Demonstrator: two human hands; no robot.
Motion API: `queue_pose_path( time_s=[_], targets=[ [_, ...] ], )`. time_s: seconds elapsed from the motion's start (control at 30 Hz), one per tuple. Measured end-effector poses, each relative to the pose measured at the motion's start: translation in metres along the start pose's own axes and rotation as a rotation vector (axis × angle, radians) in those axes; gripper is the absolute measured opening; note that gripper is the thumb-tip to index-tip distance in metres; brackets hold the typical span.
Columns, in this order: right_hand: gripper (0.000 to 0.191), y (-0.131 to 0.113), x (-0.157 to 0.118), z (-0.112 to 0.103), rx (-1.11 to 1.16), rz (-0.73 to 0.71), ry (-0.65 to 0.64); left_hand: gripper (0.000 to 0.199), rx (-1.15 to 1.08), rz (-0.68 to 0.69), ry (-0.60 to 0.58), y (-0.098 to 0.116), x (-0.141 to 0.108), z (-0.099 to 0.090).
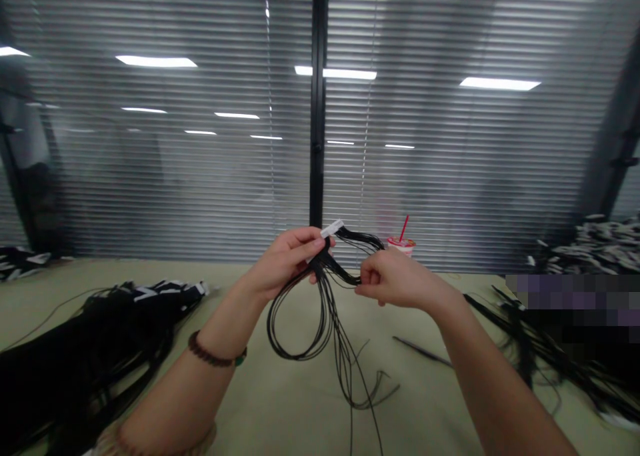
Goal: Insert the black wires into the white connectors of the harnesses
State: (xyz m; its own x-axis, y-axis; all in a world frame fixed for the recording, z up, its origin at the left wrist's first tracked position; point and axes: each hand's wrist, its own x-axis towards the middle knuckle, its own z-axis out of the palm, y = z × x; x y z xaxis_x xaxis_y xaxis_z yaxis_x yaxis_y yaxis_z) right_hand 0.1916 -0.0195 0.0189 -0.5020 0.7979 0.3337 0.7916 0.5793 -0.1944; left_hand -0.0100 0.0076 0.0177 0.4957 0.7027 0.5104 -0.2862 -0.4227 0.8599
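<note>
In the middle of the head view, a black wire harness [300, 357] is held up above the table. My left hand [287, 263] pinches it by a white connector [332, 228] at its upper end. Black wires run from the connector to my right hand [393, 276], whose fingers are closed round them. Below my left hand the wires form a round loop, and several loose ends hang down towards the tabletop. The wires inside my right fist are hidden by its fingers.
A thick bundle of black wires with white connectors [165, 293] lies on the pale table [280, 416] at left. More black wires [525, 336] are heaped at right. A thin dark tool [423, 351] lies by my right forearm. Behind stands a cup with a red straw [401, 243].
</note>
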Motion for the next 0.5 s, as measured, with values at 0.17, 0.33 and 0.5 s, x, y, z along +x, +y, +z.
queue_pose_path(
  time_s=[0.17,0.33,0.5],
  targets=[
    [0.016,0.003,-0.001,-0.002,0.057,-0.054,-0.054,0.016,-0.025,-0.014,-0.005,-0.001,0.000,-0.002],
    [0.011,0.006,-0.002,-0.005,0.103,-0.099,-0.158,0.017,-0.025,-0.012,-0.011,-0.001,-0.001,-0.004],
    [0.012,0.003,-0.009,-0.011,0.126,-0.133,-0.231,0.017,-0.018,-0.020,-0.036,-0.003,-0.002,-0.006]
  ],
)
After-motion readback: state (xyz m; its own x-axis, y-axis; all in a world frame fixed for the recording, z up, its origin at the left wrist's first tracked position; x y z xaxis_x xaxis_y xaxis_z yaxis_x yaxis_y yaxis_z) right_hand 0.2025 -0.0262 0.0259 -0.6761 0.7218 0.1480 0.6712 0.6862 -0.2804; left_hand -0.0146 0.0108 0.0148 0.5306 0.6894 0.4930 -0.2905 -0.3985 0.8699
